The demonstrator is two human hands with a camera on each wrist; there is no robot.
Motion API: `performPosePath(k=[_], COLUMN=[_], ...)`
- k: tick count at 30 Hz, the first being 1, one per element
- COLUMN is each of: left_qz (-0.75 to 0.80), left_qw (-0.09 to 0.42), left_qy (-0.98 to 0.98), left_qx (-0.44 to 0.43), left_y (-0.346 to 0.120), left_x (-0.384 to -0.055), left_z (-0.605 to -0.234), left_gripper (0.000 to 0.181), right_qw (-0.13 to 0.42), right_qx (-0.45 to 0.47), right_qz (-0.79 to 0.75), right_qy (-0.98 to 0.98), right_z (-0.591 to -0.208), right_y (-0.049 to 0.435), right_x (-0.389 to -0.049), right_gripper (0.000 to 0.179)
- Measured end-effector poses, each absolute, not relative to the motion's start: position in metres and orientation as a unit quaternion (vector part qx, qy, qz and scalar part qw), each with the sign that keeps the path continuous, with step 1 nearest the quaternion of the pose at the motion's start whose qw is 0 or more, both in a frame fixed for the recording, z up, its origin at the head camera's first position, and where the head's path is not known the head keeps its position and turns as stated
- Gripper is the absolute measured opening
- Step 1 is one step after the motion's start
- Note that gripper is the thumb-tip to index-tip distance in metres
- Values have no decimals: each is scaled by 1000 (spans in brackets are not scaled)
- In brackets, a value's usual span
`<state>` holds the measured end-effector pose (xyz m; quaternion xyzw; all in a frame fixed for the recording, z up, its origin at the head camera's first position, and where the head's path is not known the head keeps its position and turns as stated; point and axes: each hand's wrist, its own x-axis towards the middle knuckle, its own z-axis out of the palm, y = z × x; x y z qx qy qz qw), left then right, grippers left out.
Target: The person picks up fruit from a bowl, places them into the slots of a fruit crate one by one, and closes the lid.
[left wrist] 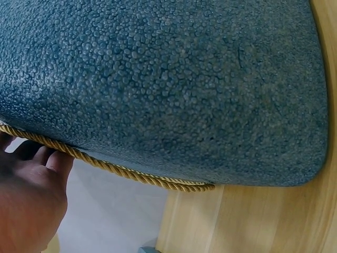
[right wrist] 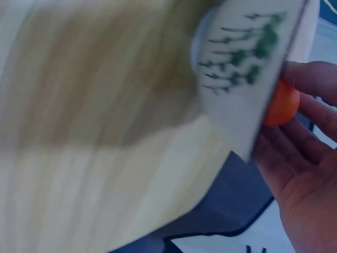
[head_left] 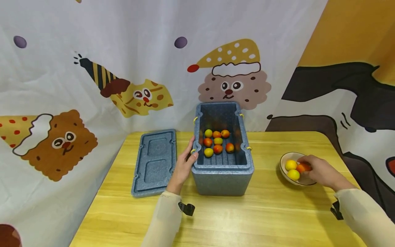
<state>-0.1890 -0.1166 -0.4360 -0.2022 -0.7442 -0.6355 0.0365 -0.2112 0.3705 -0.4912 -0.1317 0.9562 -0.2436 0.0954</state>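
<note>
A grey-blue foam box (head_left: 222, 183) stands lidless on the table, with several small red, orange and yellow-green fruits (head_left: 217, 149) on its floor. My left hand (head_left: 184, 164) rests against the box's left side, thumb at the rim and fingers along the outer wall. A yellow rope handle (left wrist: 131, 173) crosses in front of those fingers in the left wrist view. To the right, my right hand (head_left: 319, 171) reaches into a pale bowl (head_left: 285, 175) and pinches an orange-red fruit (right wrist: 284, 104) between thumb and fingers. Two yellow fruits (head_left: 291, 165) lie beside it in the bowl.
The box's flat lid (head_left: 155, 161) lies on the wooden table (head_left: 225, 219), left of the box. Behind the table hangs a cloth (head_left: 148, 34) printed with cartoon figures.
</note>
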Motion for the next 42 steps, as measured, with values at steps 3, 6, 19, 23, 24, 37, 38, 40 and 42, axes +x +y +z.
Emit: performPosePath(k=[3,6,19,23,24,37,38,40,42], left_qz=[-636,-637,-629,-632,-632,-634,-633,-633,-635], left_qw=[37,38,35,30,31,34,32,32,34], left_qy=[-744,-742,-751,-749,-750,-752,-754,-753,-752], left_qx=[-203,-204,-198,-195,-192,-177,-175,-173,-175], left_y=[-117,-117,-115,-115,-115,-117,-116,-116,-116], left_x=[-188,-188,-186,-187,-187,-182,-182,-183,-184], left_z=[-437,-437,-436,-437,-437,-436,-435,-435,-435], left_gripper=[60,60,60,60,60,58,58,58,58], right_qw=[94,87,-8,-29,-32,-27,-31,-40,-46], right_qx=[-133,-133,-122,-129,-130,-171,-171,-171,-172], right_qz=[-244,-254,-261,-250,-248,-304,-307,-312,-320], right_qy=[956,954,958,959,959,937,935,934,931], right_z=[-481,-467,-397,-381,-377,-330,-328,-324,-322], right_y=[371,371,344,332,328,268,264,258,253], right_x=[-213,-216,-235,-242,-244,-268,-269,-271,-272], right_gripper=[48,50,38,38,38,39,38,38,37])
